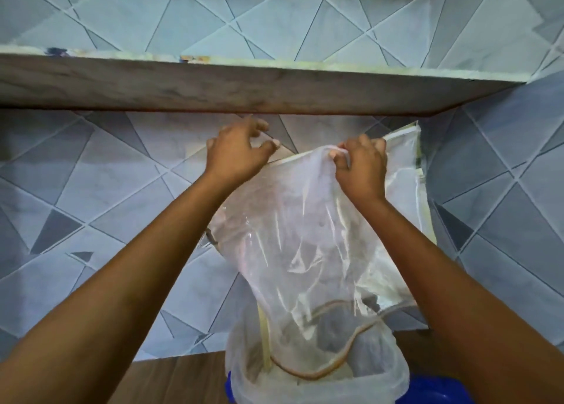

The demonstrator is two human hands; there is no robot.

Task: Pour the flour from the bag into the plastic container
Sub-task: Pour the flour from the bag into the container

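Note:
A translucent plastic bag [305, 236] hangs upside down in the middle of the view, dusted inside with pale flour residue. My right hand [360, 165] is shut on a bunch of the bag's raised bottom edge. My left hand [238, 153] pinches the same edge at its left corner, its other fingers spread. The bag's mouth hangs down into a cloudy white plastic container [244, 382] at the bottom of the frame. The bag hides most of the container's inside, so I cannot see any flour in it.
A blue plastic object [433, 391] sits beside the container at the bottom edge. They rest on a brown wooden surface [171, 379]. A thick shelf [213, 89] juts out just above my hands. Grey geometric tiles [91, 174] cover the wall behind.

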